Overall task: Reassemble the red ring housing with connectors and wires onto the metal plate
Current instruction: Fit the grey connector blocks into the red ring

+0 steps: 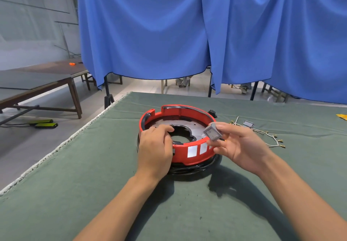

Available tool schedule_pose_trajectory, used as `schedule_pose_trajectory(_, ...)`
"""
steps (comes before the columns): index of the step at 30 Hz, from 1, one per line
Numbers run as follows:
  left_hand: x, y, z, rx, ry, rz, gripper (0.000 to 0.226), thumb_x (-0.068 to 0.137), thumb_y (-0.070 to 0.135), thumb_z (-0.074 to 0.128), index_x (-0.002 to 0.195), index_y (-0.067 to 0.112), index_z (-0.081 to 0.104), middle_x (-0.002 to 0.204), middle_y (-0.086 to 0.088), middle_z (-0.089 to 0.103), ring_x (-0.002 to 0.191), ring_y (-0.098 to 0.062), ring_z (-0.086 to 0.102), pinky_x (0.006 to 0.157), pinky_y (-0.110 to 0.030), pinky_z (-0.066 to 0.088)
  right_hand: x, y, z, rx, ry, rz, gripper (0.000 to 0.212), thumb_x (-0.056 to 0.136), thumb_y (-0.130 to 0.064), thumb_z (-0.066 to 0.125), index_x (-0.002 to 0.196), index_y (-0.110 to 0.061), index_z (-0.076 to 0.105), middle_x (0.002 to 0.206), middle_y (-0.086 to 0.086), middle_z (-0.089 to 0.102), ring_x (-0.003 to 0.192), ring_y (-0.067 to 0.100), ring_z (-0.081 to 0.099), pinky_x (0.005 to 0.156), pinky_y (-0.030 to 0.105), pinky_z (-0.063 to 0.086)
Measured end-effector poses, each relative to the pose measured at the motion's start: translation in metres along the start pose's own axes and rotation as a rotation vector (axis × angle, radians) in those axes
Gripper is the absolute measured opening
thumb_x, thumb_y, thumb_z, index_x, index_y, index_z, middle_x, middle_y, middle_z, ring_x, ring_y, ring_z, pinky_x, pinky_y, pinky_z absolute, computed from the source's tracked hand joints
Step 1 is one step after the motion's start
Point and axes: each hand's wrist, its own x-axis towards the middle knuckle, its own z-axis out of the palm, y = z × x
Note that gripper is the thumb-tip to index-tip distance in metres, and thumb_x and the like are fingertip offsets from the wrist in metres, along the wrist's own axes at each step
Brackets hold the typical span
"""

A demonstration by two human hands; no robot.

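The red ring housing [187, 112] stands on the green cloth at the middle of the table, around a dark metal plate [189, 124] with a round hole in its centre. My left hand [155, 147] grips the ring's near left wall, fingers curled over its rim onto the plate. My right hand [238, 143] pinches a small grey rocker switch [213, 132] just above the ring's right rim. Black cable [189, 169] bulges out under the ring's near side.
Thin wires with brass terminals [270, 135] and a small grey connector [248, 123] lie on the green table cloth [93, 184] to the right. A black part [212, 113] sits behind the ring. The table's left edge runs diagonally. Blue curtains hang behind.
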Motion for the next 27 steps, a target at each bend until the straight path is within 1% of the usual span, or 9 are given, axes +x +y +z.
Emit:
schedule_pose_trajectory(3, 0.001, 0.000, -0.003, -0.051, -0.009, -0.018, 0.032, 0.083, 0.013, 0.036, 0.095, 0.013, 0.066, 0.081, 0.000, 0.064, 0.087, -0.020, 0.054, 0.084, -0.031, 0.040, -0.002, 0.000, 0.002, -0.049, -0.016, -0.003, 0.023, 0.067, -0.015, 0.068, 0.088, -0.007, 0.069, 0.083, 0.009, 0.068, 0.062, 0.018, 0.066, 0.047, 0.020, 0.053)
schedule_pose_trajectory(6, 0.005, -0.002, -0.008, -0.147, 0.083, -0.071, 0.030, 0.081, 0.009, 0.037, 0.091, 0.014, 0.065, 0.075, 0.010, 0.057, 0.087, -0.016, 0.053, 0.080, -0.026, 0.040, -0.004, -0.001, 0.004, -0.021, -0.048, 0.009, 0.019, 0.068, -0.014, 0.069, 0.085, -0.007, 0.075, 0.091, 0.012, 0.072, 0.069, 0.020, 0.071, 0.050, 0.021, 0.056)
schedule_pose_trajectory(8, 0.007, -0.006, -0.011, -0.139, 0.124, -0.115, 0.029, 0.083, 0.014, 0.038, 0.090, 0.015, 0.065, 0.079, 0.017, 0.053, 0.094, -0.016, 0.052, 0.085, -0.030, 0.041, -0.004, 0.000, 0.008, 0.033, -0.052, 0.031, 0.025, 0.068, -0.014, 0.069, 0.090, -0.003, 0.074, 0.097, 0.016, 0.072, 0.079, 0.024, 0.073, 0.052, 0.022, 0.057)
schedule_pose_trajectory(10, 0.009, -0.012, -0.012, -0.092, 0.124, -0.141, 0.030, 0.085, 0.020, 0.038, 0.091, 0.013, 0.066, 0.085, 0.012, 0.056, 0.101, -0.017, 0.050, 0.091, -0.036, 0.041, -0.005, 0.004, 0.014, 0.029, -0.047, 0.087, 0.034, 0.069, -0.015, 0.068, 0.098, 0.001, 0.067, 0.097, 0.019, 0.072, 0.083, 0.027, 0.073, 0.052, 0.023, 0.057)
schedule_pose_trajectory(13, 0.010, -0.019, -0.010, -0.040, 0.089, -0.150, 0.033, 0.087, 0.025, 0.036, 0.089, 0.011, 0.066, 0.094, 0.003, 0.060, 0.107, -0.018, 0.046, 0.095, -0.037, 0.038, -0.008, 0.007, 0.022, -0.088, -0.085, 0.187, 0.033, 0.068, -0.019, 0.068, 0.097, -0.004, 0.067, 0.095, 0.018, 0.073, 0.080, 0.026, 0.073, 0.050, 0.023, 0.056)
schedule_pose_trajectory(17, 0.011, -0.021, -0.006, 0.018, 0.045, -0.143, 0.042, 0.088, 0.027, 0.030, 0.084, 0.010, 0.068, 0.100, -0.001, 0.062, 0.111, -0.018, 0.043, 0.098, -0.034, 0.033, -0.012, 0.005, 0.025, -0.302, -0.088, 0.266, 0.030, 0.068, -0.025, 0.071, 0.094, -0.010, 0.071, 0.088, 0.010, 0.073, 0.060, 0.013, 0.069, 0.043, 0.017, 0.051)
schedule_pose_trajectory(22, 0.011, -0.025, -0.007, 0.105, -0.009, -0.125, 0.046, 0.091, 0.032, 0.027, 0.082, 0.010, 0.067, 0.100, -0.002, 0.062, 0.110, -0.019, 0.043, 0.095, -0.032, 0.032, -0.015, 0.009, 0.029, -0.094, -0.047, 0.255, 0.015, 0.069, -0.009, 0.066, 0.081, -0.002, 0.073, 0.083, 0.016, 0.073, 0.064, 0.019, 0.072, 0.044, 0.018, 0.053)
schedule_pose_trajectory(25, 0.009, -0.026, -0.006, 0.216, -0.023, -0.078, 0.045, 0.100, 0.034, 0.035, 0.087, 0.008, 0.070, 0.102, -0.004, 0.061, 0.111, -0.020, 0.040, 0.091, -0.034, 0.029, -0.017, 0.010, 0.030, 0.027, -0.043, 0.272, 0.022, 0.067, -0.005, 0.065, 0.088, 0.001, 0.067, 0.084, 0.018, 0.071, 0.065, 0.020, 0.072, 0.045, 0.019, 0.053)
schedule_pose_trajectory(27, 0.007, -0.023, -0.006, 0.278, -0.018, -0.049, 0.049, 0.101, 0.036, 0.033, 0.088, 0.008, 0.071, 0.098, -0.005, 0.060, 0.108, -0.022, 0.041, 0.090, -0.036, 0.030, -0.018, 0.012, 0.035, 0.118, -0.086, 0.293, 0.025, 0.070, -0.006, 0.062, 0.091, 0.003, 0.070, 0.086, 0.017, 0.071, 0.062, 0.017, 0.071, 0.045, 0.020, 0.054)
